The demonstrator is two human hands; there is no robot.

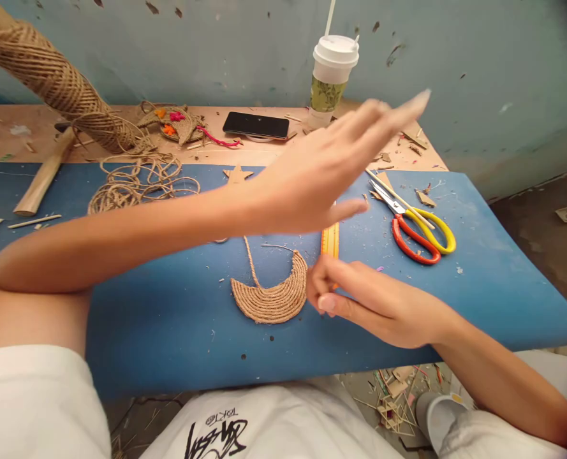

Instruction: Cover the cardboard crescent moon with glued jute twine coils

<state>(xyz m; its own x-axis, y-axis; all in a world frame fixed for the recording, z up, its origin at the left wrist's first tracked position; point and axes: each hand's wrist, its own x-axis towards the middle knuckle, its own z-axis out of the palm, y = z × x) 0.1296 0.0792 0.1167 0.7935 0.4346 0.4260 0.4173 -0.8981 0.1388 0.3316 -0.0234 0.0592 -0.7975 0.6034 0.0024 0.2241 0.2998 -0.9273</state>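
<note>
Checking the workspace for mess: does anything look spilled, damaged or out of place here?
Yes. Cardboard scraps and splinters litter the blue mat near the scissors, loose twine lies tangled at the far left, and the wall paint is chipped. Nothing has spilled; the cup stands upright.

The light over my desk (479,299) is soft and even, bright enough to show every scrap, with no hard glare. Shadows are faint; only a pale one lies under my left hand (326,172). That hand is smeared with motion blur (its fingers (407,105) most of all), while my right hand (374,303) is fairly sharp. The corners darken, and straight edges bow toward the frame's rim.
</note>
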